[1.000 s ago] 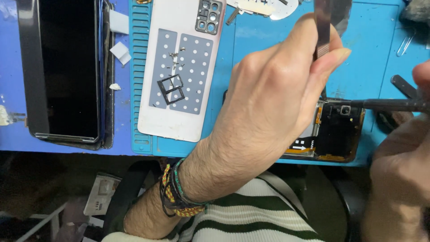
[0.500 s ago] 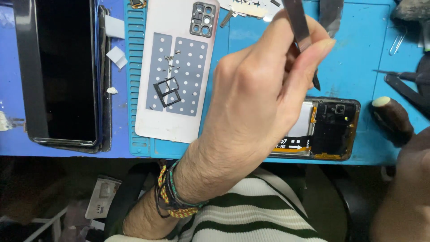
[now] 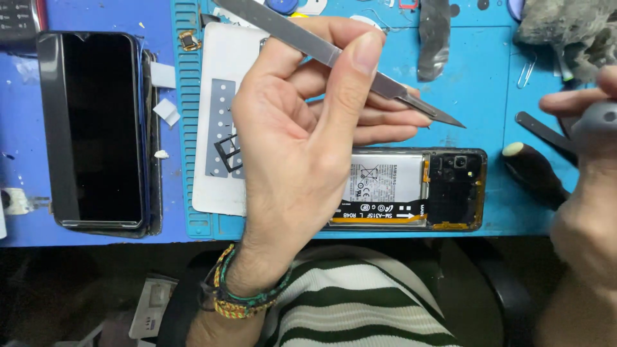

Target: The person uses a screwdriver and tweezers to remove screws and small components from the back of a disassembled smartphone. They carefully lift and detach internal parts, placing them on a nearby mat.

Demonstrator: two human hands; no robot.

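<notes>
**Tweezers held above an opened phone**

At far left I see a dark-screened phone point(image 3: 96, 128) lying flat on the blue surface point(image 3: 488, 90). Next comes a white back cover point(image 3: 218, 154), mostly hidden by my left hand point(image 3: 302, 160), whose fingers point(image 3: 357, 71) pinch metal tweezers point(image 3: 360, 67); the tip hangs just above the opened phone point(image 3: 418, 189), battery exposed. My right hand point(image 3: 585, 193) is cut off at the edge, gripping a grey handle point(image 3: 594, 119); I cannot tell what tool it is.
</notes>
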